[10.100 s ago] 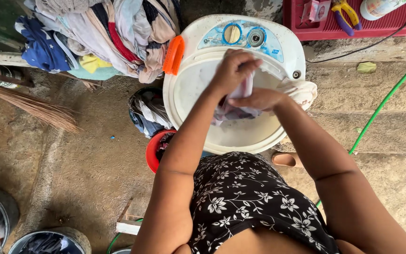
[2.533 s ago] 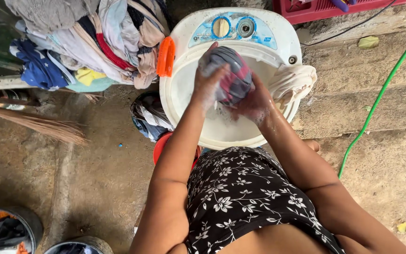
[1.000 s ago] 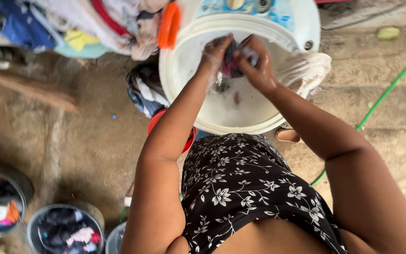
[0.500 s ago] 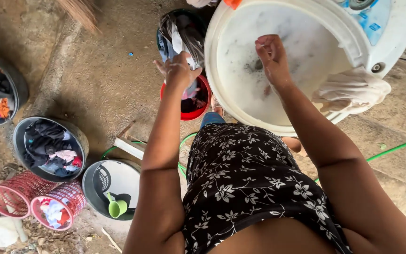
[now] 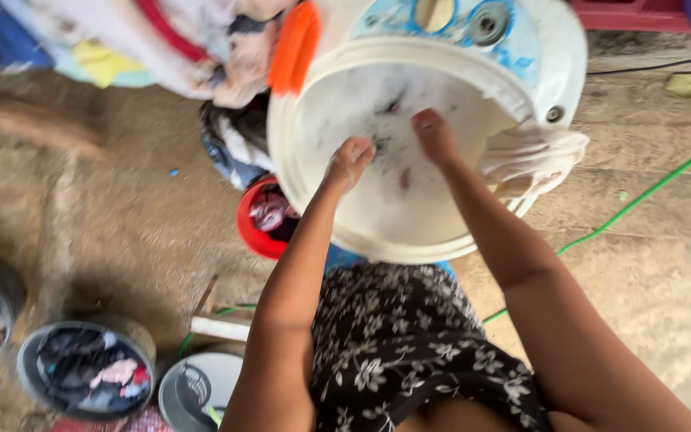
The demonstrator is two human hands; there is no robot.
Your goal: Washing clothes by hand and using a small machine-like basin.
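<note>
Washer tub (image 5: 409,240): white, round, top-loading, open, full of foamy water with a few dark bits of cloth (image 5: 384,146) showing at the surface. Stands on the concrete floor (image 5: 121,232) straight ahead of the person, within arm's reach.

Head view, items:
- Left hand (image 5: 349,162): curled into a loose fist at the suds, knuckles up; whether it grips cloth under the foam cannot be told.
- Right hand (image 5: 433,134): fingers bent down into the water near the dark cloth; grip likewise hidden by foam and blur.
- Control panel (image 5: 461,20): blue, with dials, on the far rim.
- Pale cloth (image 5: 533,156): draped over the right rim, likely to drain.
- Orange piece (image 5: 296,46): at the left rim, touching the tub.
- Laundry heap (image 5: 161,40): mixed colours, upper left, just beside the washer.
- Red basin (image 5: 253,232): against the tub's near-left side, holding wet clothes.
- Dark buckets (image 5: 85,372): lower left, well apart, with clothes in them.
- White pail (image 5: 201,392): beside the buckets.
- Green hose (image 5: 641,196): runs across the floor at right.
</note>
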